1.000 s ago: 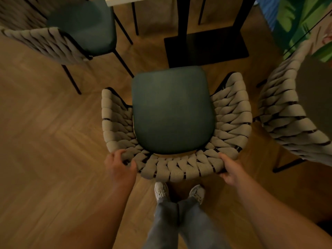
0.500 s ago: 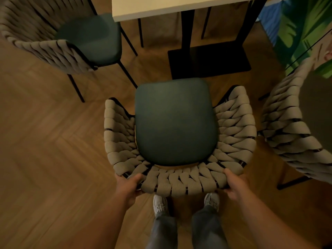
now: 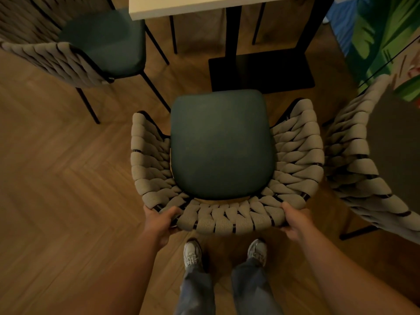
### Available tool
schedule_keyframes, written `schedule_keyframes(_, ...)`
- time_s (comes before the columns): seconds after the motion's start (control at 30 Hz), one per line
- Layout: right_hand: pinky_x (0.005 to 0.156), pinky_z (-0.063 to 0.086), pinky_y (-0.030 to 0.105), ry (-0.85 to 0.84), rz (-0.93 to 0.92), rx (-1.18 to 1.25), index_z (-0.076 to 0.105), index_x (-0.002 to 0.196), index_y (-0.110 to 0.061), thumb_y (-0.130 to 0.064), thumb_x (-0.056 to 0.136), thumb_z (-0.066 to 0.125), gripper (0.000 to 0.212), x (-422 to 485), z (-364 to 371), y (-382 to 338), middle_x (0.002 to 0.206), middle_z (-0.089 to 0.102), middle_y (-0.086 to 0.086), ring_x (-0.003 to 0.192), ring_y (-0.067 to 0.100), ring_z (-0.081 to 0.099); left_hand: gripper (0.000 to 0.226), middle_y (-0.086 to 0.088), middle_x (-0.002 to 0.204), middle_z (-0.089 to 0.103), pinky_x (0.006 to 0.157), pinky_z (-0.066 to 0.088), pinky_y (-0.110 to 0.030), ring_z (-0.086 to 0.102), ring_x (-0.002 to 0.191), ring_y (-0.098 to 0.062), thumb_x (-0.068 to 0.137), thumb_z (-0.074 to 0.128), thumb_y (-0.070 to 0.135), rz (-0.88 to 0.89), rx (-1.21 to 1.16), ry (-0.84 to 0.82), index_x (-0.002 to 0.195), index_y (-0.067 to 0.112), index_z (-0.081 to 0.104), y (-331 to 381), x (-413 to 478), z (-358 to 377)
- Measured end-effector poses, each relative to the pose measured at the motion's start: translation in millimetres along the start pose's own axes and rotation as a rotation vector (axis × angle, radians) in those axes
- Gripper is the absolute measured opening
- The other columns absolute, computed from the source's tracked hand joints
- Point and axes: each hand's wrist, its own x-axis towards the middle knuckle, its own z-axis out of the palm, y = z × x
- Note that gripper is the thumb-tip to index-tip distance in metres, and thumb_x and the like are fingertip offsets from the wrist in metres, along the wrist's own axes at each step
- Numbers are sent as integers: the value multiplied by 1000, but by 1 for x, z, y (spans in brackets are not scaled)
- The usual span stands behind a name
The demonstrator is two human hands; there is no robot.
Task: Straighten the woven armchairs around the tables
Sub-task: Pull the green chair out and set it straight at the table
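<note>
Woven beige armchair [image 3: 295, 155], rounded back gripped by left hand [image 3: 159, 221], right hand [image 3: 295, 221]

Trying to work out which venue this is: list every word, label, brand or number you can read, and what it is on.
None: no readable text anywhere in view.
The woven armchair, gripped by the left hand and right hand: no label showing.
The white shoes: any brand mark too blurred to read.
The painted wall: leaves only, no lettering.
</note>
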Motion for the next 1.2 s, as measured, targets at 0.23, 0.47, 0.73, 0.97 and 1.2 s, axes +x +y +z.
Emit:
schedule_keyframes(0.23,84,56,58,29,-8,-50,35,148,-13,-9,95,63,60,1,1,-5,143,49,26,121,45,57,77,-11,122,52,63,60,-54,62,102,-39,76,71,-9,7,9,1,125,36,33,3,1,3)
schedule_keyframes(0.47,87,55,57,10,-17,-40,31,149,-14,-6,95,62,63,0,4,-9,146,46,26,123,44,56,75,-12,123,50,68,59,-60,62,104,-42,77,71,-8,7,22,7,124,35,30,7,6,3)
schedule_keyframes(0.73,87,55,54,-20,-39,-44,35,147,-14,-9,95,62,59,0,2,-6,143,50,24,122,41,58,75,-8,117,51,75,58,-62,64,101,-39,82,69,-3,31,34,11,132,34,28,4,8,2)
schedule_keyframes(0.97,81,56,48,-127,-80,-48,45,139,-10,-20,96,62,47,-8,-11,3,116,61,16,106,35,63,65,-14,123,62,76,61,-54,71,98,-33,80,79,15,54,98,28,132,24,41,-10,-3,-5)
schedule_keyframes(1.2,79,60,47,-202,-119,-242,39,147,-16,-26,100,57,52,-40,-37,11,134,57,17,95,34,70,64,-10,119,63,79,60,-47,70,100,-32,93,67,19,31,296,-94,148,19,35,-13,-41,-17)
